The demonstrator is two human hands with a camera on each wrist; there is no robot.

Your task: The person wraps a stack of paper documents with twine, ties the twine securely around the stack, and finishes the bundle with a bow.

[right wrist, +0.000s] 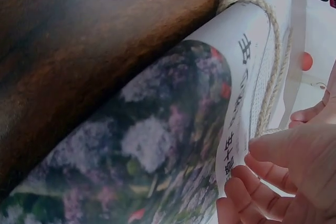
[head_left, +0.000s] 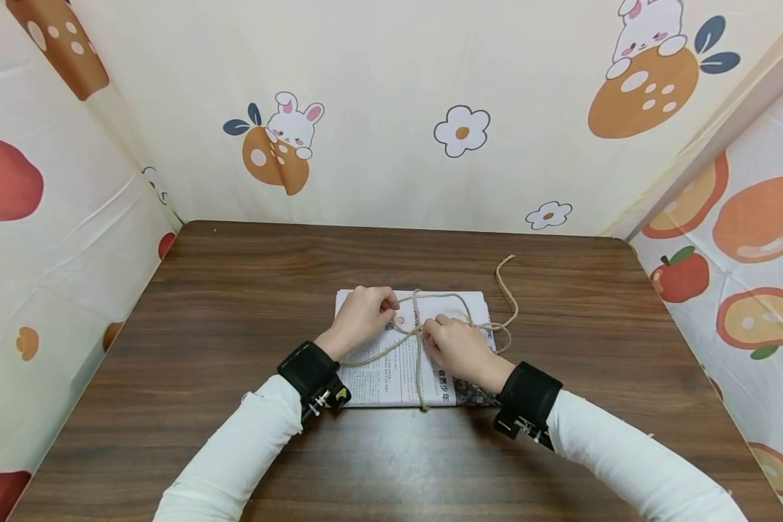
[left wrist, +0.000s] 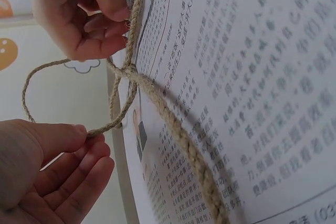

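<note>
A folded stack of newspapers (head_left: 378, 384) lies on the table, with jute twine (left wrist: 181, 132) wrapped lengthwise and crosswise around it. The strands cross in a loose knot (left wrist: 128, 71) on the top face. At the far left part of the stack, my left hand (head_left: 365, 312) pinches a loop of the twine between thumb and forefinger, its other fingers loosely bent. My right hand (head_left: 460, 348) is just right of the crossing, thumb and curled fingertips pinching twine close to the knot. A printed flower photo (right wrist: 152, 135) shows on the paper's near right corner.
One loose twine end (head_left: 510, 290) trails past the stack's right side toward the back of the brown wooden table (head_left: 254, 275). Patterned cloth walls (head_left: 391, 167) stand behind and at both sides. Each wrist wears a black camera band (head_left: 528, 395).
</note>
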